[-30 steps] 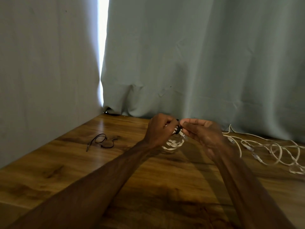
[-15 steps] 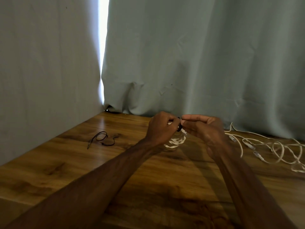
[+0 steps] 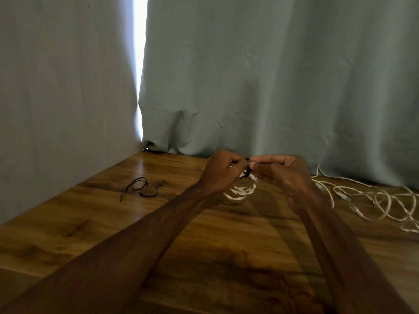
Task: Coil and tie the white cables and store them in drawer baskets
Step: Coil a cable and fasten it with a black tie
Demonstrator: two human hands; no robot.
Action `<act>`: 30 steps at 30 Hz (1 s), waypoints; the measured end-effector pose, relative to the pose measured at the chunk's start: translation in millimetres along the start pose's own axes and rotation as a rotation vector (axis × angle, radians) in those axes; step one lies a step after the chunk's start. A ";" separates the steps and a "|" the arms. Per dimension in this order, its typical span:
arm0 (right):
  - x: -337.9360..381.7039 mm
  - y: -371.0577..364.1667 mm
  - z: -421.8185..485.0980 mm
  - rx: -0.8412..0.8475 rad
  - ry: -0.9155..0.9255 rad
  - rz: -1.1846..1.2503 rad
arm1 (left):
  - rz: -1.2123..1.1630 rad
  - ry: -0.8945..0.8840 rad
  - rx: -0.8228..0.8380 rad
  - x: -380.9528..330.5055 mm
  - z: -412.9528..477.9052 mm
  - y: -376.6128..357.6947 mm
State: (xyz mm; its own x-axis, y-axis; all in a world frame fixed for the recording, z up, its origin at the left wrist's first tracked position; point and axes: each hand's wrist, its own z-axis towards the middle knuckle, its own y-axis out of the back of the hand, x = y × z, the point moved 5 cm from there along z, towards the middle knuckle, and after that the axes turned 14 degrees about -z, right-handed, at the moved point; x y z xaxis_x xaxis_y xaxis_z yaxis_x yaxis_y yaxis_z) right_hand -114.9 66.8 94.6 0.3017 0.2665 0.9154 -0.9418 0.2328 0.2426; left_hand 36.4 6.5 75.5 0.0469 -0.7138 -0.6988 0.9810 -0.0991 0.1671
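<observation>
A coiled white cable [image 3: 239,191] hangs just above the wooden table [image 3: 95,225], held up between both hands. My left hand [image 3: 221,172] grips the top of the coil with curled fingers. My right hand [image 3: 283,172] pinches a thin black tie [image 3: 248,171] that wraps round the coil's top. The upper part of the coil is hidden behind my fingers. More loose white cables [image 3: 385,200] lie tangled on the table to the right.
A thin black tie [image 3: 141,189] lies looped on the table at the left. A pale curtain [image 3: 272,75] hangs along the table's far edge and a wall stands on the left. No drawer baskets are in view.
Both hands have risen a little with the coil and stayed together at its top. My right fingers have shifted on the black tie.
</observation>
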 end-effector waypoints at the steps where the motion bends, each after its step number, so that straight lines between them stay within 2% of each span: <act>1: 0.0 0.3 0.1 -0.001 -0.006 0.001 | -0.024 0.013 0.026 -0.4 -0.1 -0.1; 9: -3.4 0.7 -0.1 -0.030 -0.082 0.022 | 0.003 0.001 0.058 1.0 1.0 -4.0; 19: -2.3 1.4 -2.6 -0.023 -0.053 0.004 | 0.061 -0.033 0.042 4.0 2.4 -3.9; 30: -4.5 -0.2 -2.6 -0.009 -0.102 0.009 | 0.096 -0.060 0.034 4.0 1.9 -4.5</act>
State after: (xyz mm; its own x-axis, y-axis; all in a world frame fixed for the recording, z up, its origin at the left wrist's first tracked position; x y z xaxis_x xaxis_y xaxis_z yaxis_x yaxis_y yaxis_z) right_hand -115.7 68.0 89.6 0.2757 0.1719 0.9458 -0.9430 0.2392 0.2314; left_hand 31.8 2.7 73.2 0.1277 -0.7613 -0.6357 0.9656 -0.0510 0.2550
